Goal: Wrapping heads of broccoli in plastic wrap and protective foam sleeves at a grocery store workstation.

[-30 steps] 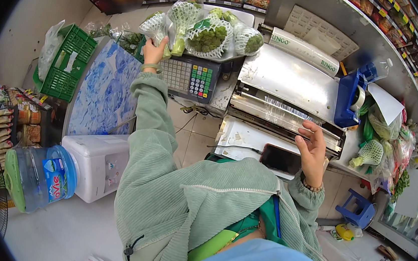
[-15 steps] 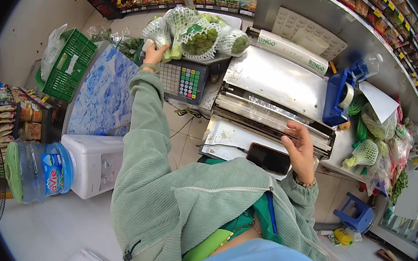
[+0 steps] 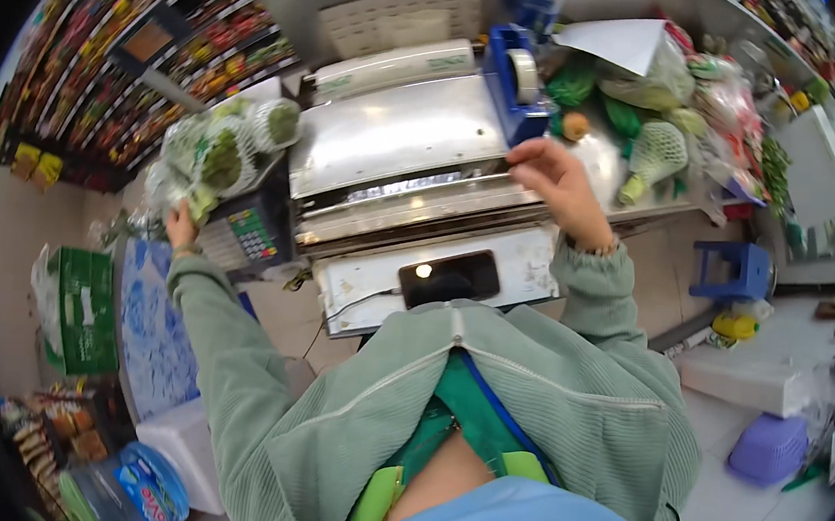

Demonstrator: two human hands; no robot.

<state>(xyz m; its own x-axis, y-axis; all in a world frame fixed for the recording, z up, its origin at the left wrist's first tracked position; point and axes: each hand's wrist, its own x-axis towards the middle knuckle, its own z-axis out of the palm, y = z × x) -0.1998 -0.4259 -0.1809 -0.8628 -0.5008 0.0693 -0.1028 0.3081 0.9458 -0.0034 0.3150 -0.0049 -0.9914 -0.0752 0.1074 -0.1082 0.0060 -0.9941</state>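
Note:
Several heads of broccoli (image 3: 221,159) in white foam-net sleeves are heaped on a scale at the left. My left hand (image 3: 182,226) is closed at the near end of the heap, around a pale stem; its fingers are partly hidden. Just below it is the scale's keypad (image 3: 254,233). My right hand (image 3: 567,195) hovers with fingers loosely apart and nothing in it, over the right front corner of a metal film-wrapping machine (image 3: 398,148). Its fingertips are close to a blue tape dispenser (image 3: 526,125).
A dark phone (image 3: 451,278) with a cable lies before the machine. To the right are bagged vegetables (image 3: 656,83) and a net-sleeved vegetable (image 3: 659,151). A blue stool (image 3: 728,268) stands on the floor. A green crate (image 3: 81,314) and water bottle (image 3: 149,486) are at the left.
The view has turned rightward, so the counter appears further left. My right hand has moved from above the phone toward the tape dispenser. My left hand remains at the broccoli.

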